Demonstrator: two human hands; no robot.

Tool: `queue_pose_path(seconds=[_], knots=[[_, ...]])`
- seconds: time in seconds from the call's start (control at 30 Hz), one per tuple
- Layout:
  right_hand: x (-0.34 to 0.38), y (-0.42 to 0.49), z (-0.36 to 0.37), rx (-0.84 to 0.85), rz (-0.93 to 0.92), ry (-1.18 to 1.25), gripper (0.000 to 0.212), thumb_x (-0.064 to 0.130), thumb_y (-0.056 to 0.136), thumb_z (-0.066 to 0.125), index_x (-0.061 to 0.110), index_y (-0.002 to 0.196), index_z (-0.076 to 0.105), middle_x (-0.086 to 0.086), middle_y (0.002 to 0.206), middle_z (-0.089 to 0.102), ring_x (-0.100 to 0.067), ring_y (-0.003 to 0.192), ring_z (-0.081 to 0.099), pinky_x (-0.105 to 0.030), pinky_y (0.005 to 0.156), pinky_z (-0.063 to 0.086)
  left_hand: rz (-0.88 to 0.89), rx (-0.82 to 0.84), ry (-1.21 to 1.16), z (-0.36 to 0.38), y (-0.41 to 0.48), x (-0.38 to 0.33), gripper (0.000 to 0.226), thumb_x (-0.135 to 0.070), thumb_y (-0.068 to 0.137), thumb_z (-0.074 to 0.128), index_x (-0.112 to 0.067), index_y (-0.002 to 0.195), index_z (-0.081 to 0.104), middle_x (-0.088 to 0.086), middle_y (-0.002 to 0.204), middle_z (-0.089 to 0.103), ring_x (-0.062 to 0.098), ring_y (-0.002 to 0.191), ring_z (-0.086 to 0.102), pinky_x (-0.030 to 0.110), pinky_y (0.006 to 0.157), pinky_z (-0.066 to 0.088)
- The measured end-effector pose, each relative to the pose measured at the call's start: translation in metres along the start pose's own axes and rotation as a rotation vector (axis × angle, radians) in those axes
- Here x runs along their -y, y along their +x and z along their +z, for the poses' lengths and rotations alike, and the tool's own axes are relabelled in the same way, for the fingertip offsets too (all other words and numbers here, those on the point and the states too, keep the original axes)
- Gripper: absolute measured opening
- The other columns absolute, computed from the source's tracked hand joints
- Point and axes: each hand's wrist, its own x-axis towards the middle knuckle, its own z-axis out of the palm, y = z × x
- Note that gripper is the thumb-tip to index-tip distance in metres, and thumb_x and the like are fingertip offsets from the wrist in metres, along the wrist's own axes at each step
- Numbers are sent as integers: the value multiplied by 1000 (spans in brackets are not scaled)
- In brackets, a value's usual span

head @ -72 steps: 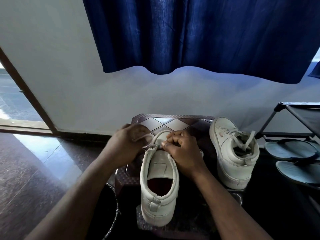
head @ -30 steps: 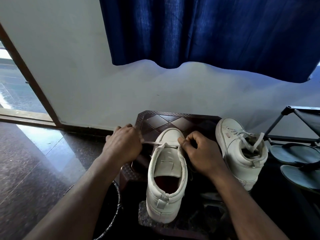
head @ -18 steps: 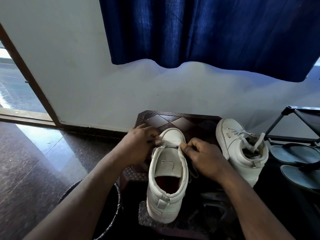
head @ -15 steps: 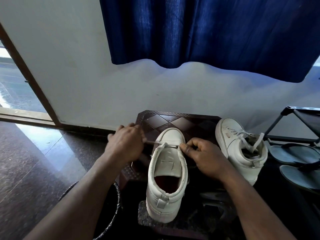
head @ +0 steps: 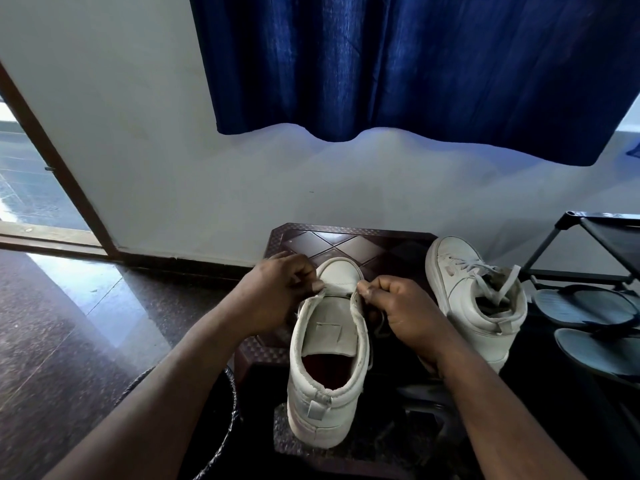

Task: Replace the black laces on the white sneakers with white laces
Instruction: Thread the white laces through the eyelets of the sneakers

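Near white sneaker (head: 325, 375) sits mid-bench (head: 346, 242), heel toward the person, toe at 12 o'clock, tongue lying flat. The only lacing is one run of white lace (head: 338, 289) across the bottom eyelet row, just behind the toe cap. Left hand (head: 277, 296) is at the shoe's 10 o'clock, fingers (head: 313, 284) curled, pinching the lace at the left eyelet. Right hand (head: 401, 310) is at 2 o'clock, fingers (head: 367, 291) curled, thumb and forefinger pinching the lace at the right eyelet. A loose bit of lace hangs under that palm, beside the shoe wall. Second white sneaker (head: 474, 303) is at 3 o'clock of the first, at the bench edge, toe away, already laced white, ends loose over the collar. Shoe rack (head: 588, 230) is further out at 3 o'clock, grey sandals (head: 581, 306) below its frame. Wire-rimmed bin (head: 225, 427) is at 7 o'clock beside the bench. Blue curtain (head: 398, 64) is at 12 o'clock, door frame (head: 52, 161) at 10 o'clock.
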Motion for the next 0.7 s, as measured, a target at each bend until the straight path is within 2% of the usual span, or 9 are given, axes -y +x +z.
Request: queue_pose_path(seconds=[0.07,0.1,0.13,0.2,0.27,0.33,0.43,0.6,0.7], knots=[[1,-1,0,-3,-6,53,47,49,97,65,19,60,61,-3,60,60,-18,56,47,-37,62,38,17,21,74,0,-1,0,24,-39,96,68,-16,89,65,-11,89,57,9,84,58,12,70,41],[3,-2,0,0,-15,81,50,53,95,65,20,59,59,-5,61,57,-20,58,44,-37,63,36,1,26,147,1,-1,1,29,-47,97,62,-19,87,61,-12,90,55,16,91,59,18,78,45],[6,-4,0,-1,-33,134,51,56,93,67,20,57,58,-7,61,54,-20,60,42,-37,64,35,-49,21,251,0,-2,2,32,-54,98,55,-24,86,55,-11,93,54,21,97,58,33,85,50],[14,-7,-1,-37,-90,385,45,49,89,69,21,57,55,-5,59,49,-19,60,41,-36,66,36,-201,-12,442,-3,-3,2,30,-53,102,47,-25,92,52,-5,106,58,26,108,56,48,89,45],[23,-9,-7,-78,-176,679,36,40,91,63,21,60,55,-1,57,47,-16,58,43,-32,65,39,-257,-48,442,-5,-2,6,24,-46,103,49,-24,94,52,-4,107,64,29,108,59,48,88,43],[28,-9,-14,-105,-259,859,35,34,98,61,19,67,57,0,61,48,-15,55,45,-30,63,40,-245,-43,294,-5,-1,8,22,-46,100,54,-28,89,50,-9,93,65,27,98,65,49,91,49],[28,-8,-16,-139,-313,894,24,33,97,57,14,82,56,-1,68,51,-13,52,42,-30,59,39,-175,-4,37,-2,-1,5,29,-60,93,62,-33,84,55,-10,80,67,17,76,66,43,77,56],[34,-14,-23,-122,-440,960,17,26,97,54,9,94,56,-2,76,55,-12,53,39,-24,50,29,-69,22,-7,-3,-2,0,27,-45,92,75,-23,82,63,-5,70,64,5,58,46,33,62,43],[31,-13,-26,-100,-427,940,22,27,93,61,7,97,56,-1,77,58,-11,53,40,-23,50,28,-86,61,-1,-4,0,0,23,-38,93,75,-20,83,66,-6,70,64,1,56,48,27,59,43]])
